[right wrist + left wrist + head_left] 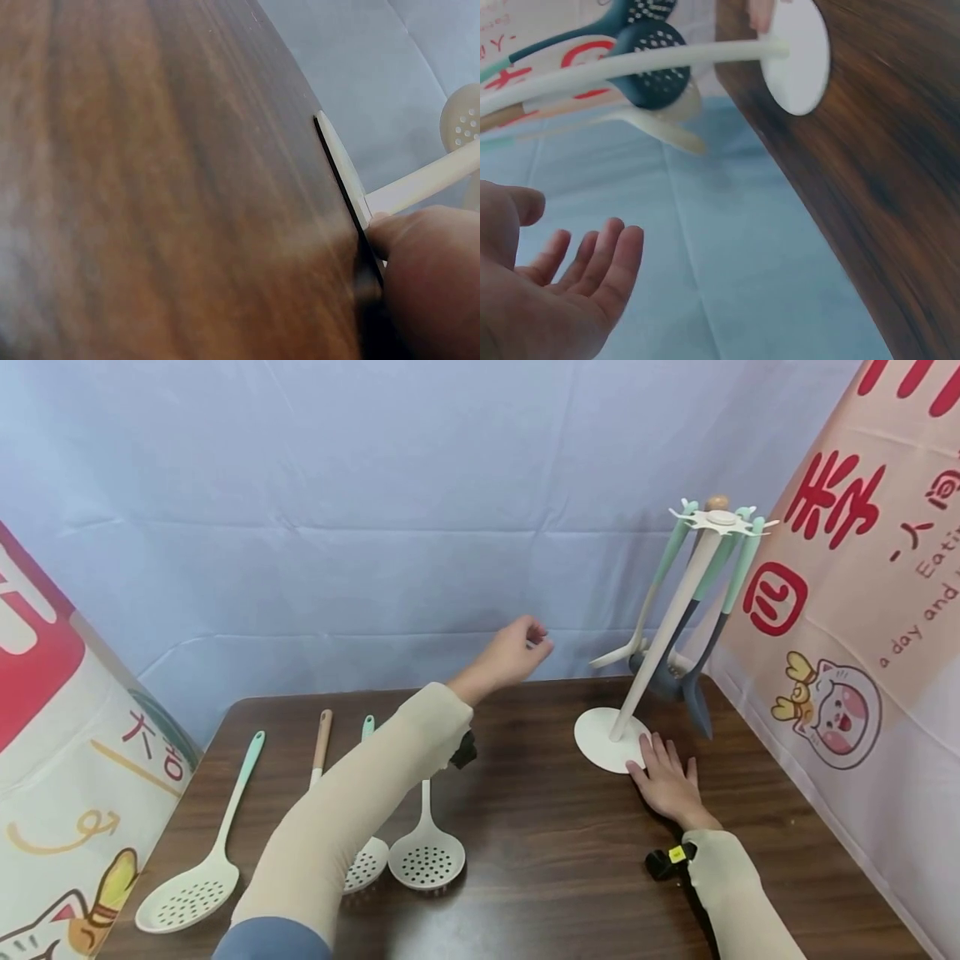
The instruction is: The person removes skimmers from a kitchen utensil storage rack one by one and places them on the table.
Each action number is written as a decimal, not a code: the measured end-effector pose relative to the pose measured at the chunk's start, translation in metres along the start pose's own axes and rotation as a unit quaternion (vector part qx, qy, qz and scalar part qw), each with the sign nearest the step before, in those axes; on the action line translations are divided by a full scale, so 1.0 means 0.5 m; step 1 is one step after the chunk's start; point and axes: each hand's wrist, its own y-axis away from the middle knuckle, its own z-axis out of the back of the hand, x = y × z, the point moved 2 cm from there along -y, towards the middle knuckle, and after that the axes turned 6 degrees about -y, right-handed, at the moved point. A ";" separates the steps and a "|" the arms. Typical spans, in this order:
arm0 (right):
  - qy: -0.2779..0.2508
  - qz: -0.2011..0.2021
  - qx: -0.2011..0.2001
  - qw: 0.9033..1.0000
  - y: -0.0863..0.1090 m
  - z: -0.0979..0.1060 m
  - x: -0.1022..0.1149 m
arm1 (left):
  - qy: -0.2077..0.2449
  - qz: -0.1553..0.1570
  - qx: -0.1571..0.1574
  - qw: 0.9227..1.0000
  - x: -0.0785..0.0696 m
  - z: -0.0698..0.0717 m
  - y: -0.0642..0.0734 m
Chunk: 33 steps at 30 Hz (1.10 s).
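Note:
My left hand [504, 656] is in the air left of a white utensil stand [663, 643], loosely bent and holding nothing. In the left wrist view, fingers [615, 270] and thumb are apart, with the stand's pole beyond them. My right hand [667, 781] rests with straight fingers on the edge of the stand's round base [598, 731]. On the stand hang several utensils, among them a mint-handled dark utensil [705, 668] and a dark perforated ladle [651, 64]. Beneath my left arm lie a perforated skimmer ladle [427, 857] and another perforated utensil [366, 866], partly hidden by the sleeve.
A mint-handled slotted turner [191, 897] lies at the left of the brown wooden table [555, 868]. A wooden handle [322, 743] and a mint handle [368, 727] show behind the left sleeve. Blue cloth [420, 527] hangs behind the table; printed cloth [847, 610] hangs at the right.

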 end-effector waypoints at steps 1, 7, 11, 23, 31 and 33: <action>0.001 -0.001 -0.001 1.000 0.000 0.001 0.000 | 0.010 -0.004 0.001 1.000 -0.010 -0.003 -0.005; 0.005 -0.004 0.002 1.000 0.000 0.002 0.000 | 0.033 -0.022 -0.005 0.999 -0.055 -0.017 -0.034; 0.004 -0.002 -0.001 1.000 0.001 0.004 -0.002 | 0.054 -0.021 -0.014 0.998 -0.084 -0.021 -0.054; 0.003 -0.004 0.003 1.000 0.003 0.001 0.004 | 0.076 -0.076 -0.010 0.994 -0.170 -0.032 -0.101; 0.001 -0.003 0.005 1.000 0.003 0.004 0.002 | 0.065 -0.069 0.022 0.995 -0.217 -0.033 -0.115; 0.000 -0.002 0.004 1.000 0.002 0.005 0.000 | 0.081 -0.044 0.023 0.996 -0.225 -0.034 -0.118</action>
